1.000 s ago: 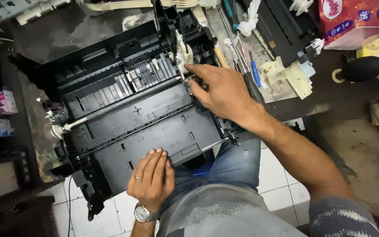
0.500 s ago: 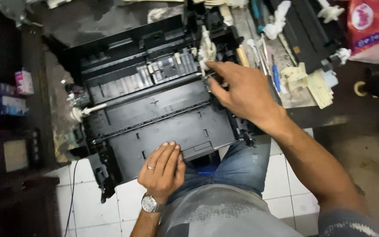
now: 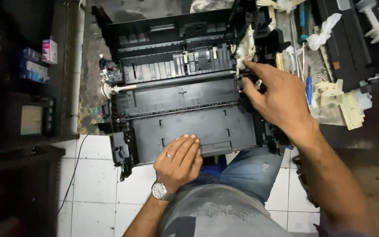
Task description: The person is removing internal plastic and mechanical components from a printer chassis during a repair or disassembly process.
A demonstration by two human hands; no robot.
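A black, opened printer chassis (image 3: 185, 101) lies across a stained bench and over my lap. My left hand (image 3: 181, 159), with a ring and a wristwatch, rests flat on the chassis's near front edge, fingers together. My right hand (image 3: 277, 96) reaches to the chassis's right side, where its fingertips pinch at a small part next to a white plastic gear assembly (image 3: 245, 49). What sits between those fingertips is too small to make out. A metal shaft (image 3: 123, 88) sticks out at the chassis's left end.
To the right lie loose white plastic parts (image 3: 336, 94), a crumpled tissue (image 3: 323, 33), a blue tool (image 3: 309, 90) and another black unit (image 3: 352, 39). Small boxes (image 3: 40, 61) stand on a dark shelf at left. White floor tiles (image 3: 97, 175) show below.
The view has shifted, so the chassis sits further right and up in frame. My right hand stays at the right-side mechanism; my left hand stays on the front edge.
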